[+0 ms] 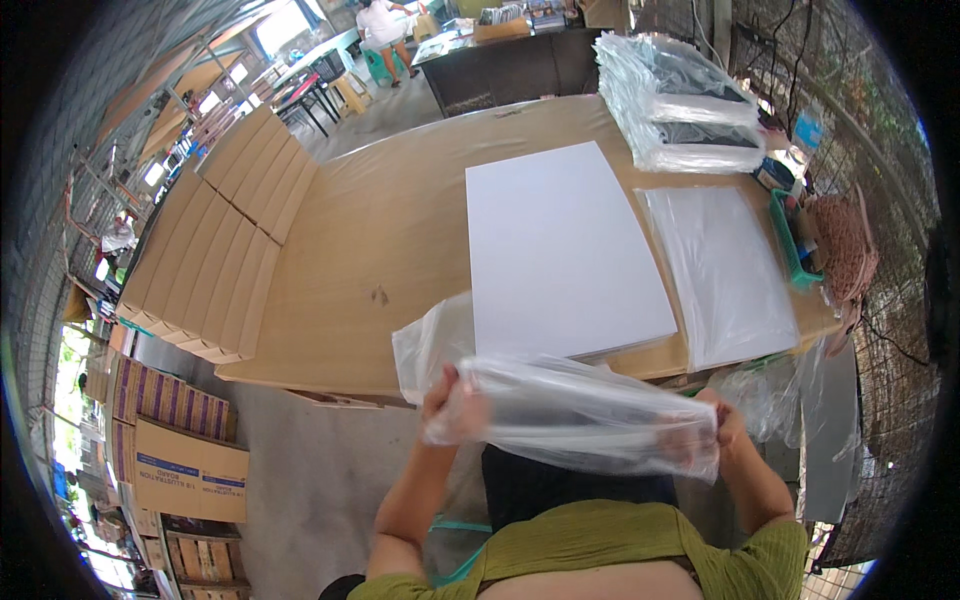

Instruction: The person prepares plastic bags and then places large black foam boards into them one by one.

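Note:
A clear plastic bag (575, 410) is stretched between my two hands in front of the table's near edge. My left hand (455, 408) grips its left end, the fingers closed and partly blurred. At its right end my right hand (715, 430) is closed on the plastic, some fingers showing through it. Just beyond the bag lies a stack of large white boards (565, 250). Another piece of clear plastic (435, 345) sticks out from the left of that stack, over the table edge. To the right of the boards lies a flat pile of clear plastic bags (725, 270).
Long brown cartons (215, 240) line the left of the brown-covered table (370, 230). Plastic-wrapped packs (690, 110) are piled at the far right, near a green basket (795, 240). Printed cartons (190, 465) stand on the lower left. A person (385, 30) is far behind.

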`<action>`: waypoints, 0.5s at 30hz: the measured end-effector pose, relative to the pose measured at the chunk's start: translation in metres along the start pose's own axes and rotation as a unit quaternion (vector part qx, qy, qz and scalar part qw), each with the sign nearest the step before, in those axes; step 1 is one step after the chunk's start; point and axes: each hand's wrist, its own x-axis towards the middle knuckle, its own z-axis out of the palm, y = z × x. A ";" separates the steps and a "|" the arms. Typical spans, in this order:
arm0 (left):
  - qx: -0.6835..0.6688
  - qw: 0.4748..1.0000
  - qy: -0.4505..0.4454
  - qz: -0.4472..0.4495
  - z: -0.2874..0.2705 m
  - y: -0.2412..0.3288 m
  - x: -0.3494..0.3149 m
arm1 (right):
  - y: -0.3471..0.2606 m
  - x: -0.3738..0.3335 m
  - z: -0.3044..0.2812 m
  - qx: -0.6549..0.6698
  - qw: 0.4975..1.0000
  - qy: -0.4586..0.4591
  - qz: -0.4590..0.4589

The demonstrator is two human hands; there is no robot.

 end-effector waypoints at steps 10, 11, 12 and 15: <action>0.621 0.596 0.396 0.321 0.054 -0.039 0.020 | 0.015 0.040 -0.006 -0.538 0.696 0.468 -0.085; 0.652 0.548 0.397 0.343 0.062 -0.034 0.030 | 0.015 0.055 0.000 -0.576 0.659 0.471 -0.107; 0.680 0.497 0.403 0.358 0.064 -0.029 0.033 | 0.016 0.068 0.008 -0.612 0.622 0.472 -0.124; 0.760 0.422 0.439 0.226 0.052 -0.016 0.043 | 0.019 0.078 -0.011 -0.710 0.534 0.457 -0.044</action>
